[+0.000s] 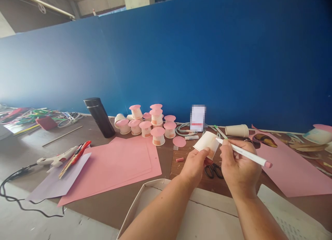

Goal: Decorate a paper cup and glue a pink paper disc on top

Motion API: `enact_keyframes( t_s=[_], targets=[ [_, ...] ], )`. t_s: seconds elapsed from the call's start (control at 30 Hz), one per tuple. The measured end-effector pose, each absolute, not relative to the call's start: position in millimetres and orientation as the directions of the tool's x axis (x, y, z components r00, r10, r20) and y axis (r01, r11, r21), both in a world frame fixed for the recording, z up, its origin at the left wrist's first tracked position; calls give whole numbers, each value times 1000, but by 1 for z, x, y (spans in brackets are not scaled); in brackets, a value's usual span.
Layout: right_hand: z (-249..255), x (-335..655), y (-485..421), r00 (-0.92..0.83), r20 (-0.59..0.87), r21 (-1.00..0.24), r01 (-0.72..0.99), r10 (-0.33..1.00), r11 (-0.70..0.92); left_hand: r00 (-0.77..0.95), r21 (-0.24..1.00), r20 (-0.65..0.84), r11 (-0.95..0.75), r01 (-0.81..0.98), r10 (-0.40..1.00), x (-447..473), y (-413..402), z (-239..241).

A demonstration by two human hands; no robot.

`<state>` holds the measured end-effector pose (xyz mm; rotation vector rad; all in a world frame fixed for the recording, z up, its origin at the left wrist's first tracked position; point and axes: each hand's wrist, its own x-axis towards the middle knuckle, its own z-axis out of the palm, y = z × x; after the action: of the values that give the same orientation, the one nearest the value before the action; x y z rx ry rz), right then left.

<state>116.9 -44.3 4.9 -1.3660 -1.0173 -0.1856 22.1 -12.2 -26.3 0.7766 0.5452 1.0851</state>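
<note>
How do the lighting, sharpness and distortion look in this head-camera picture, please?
Head view: pale glare at left on the tall blue wall; black cylindrical bottle leaning, probably from wide-angle stretch; same head view: upright white rectangle pixelated, slim white marker fairly sharp.

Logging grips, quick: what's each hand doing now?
Left hand: closed on a white cup.
Right hand: closed on a white marker, tip at the cup.

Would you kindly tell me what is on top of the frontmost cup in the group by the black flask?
A pink paper disc lies on that cup; the cup's top underneath is covered and cannot be seen.
</note>
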Motion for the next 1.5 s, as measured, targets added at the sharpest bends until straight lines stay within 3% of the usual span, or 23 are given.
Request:
enact_keyframes(
  t_s=[0.77,1.5],
  targets=[
    [5,117,-43,586,679,-720,649,443,245,440,614,-67,384,-689,896,19,-10,-19],
    [3,117,-42,545,715,-680,686,437,258,480,555,-125,462,-692,868,16,-9,-18]
  ],
)
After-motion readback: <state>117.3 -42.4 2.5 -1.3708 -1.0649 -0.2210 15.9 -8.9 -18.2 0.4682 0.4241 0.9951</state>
